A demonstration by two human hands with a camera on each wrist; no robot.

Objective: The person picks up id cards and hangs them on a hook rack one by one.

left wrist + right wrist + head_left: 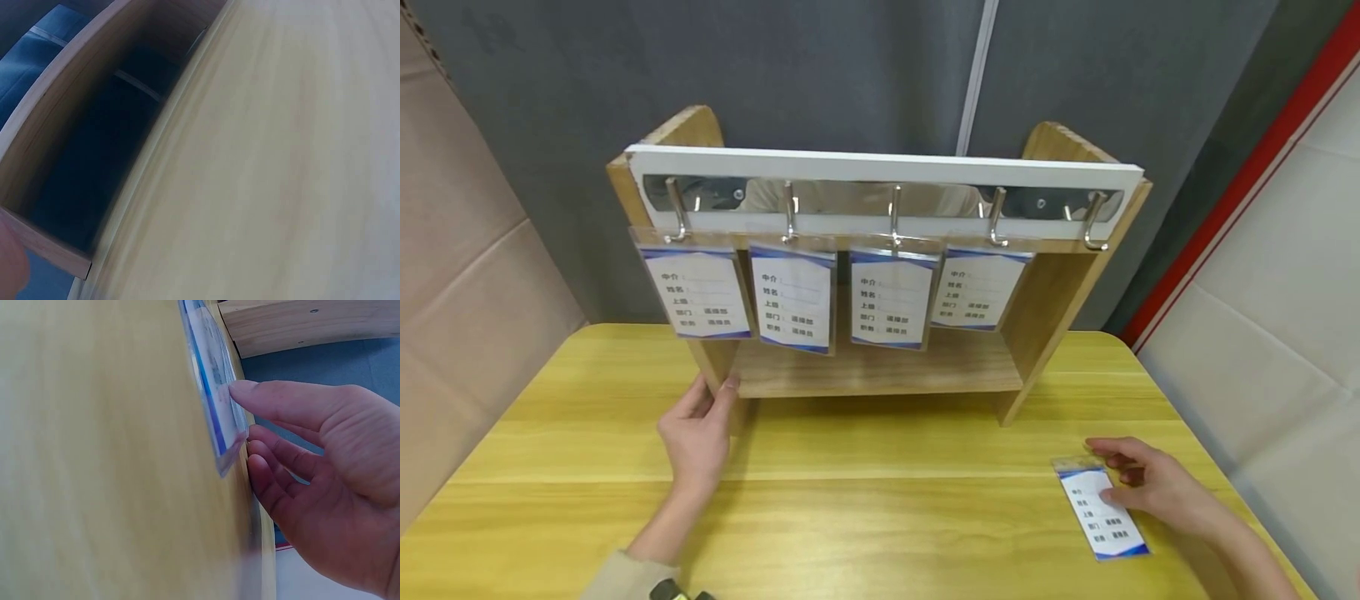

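A wooden rack (880,379) stands on the table, with a white board across its top front and a row of metal hooks (895,212). Several clear-sleeved name badges (891,300) hang side by side from these hooks. My left hand (696,437) grips the rack's lower left side panel, thumb at its front edge; in the left wrist view only the thumb (11,262) shows. To the right of the rack, my right hand (1157,487) pinches another name badge (1097,517) by its right side. The right wrist view has the thumb on its printed face and the other fingers curled at its edge.
The yellow wood-grain table (887,517) carries the rack towards its far edge. A grey partition (850,75) rises behind, with pale padded walls (1277,333) at both sides and a red strip (1232,200) along the right one.
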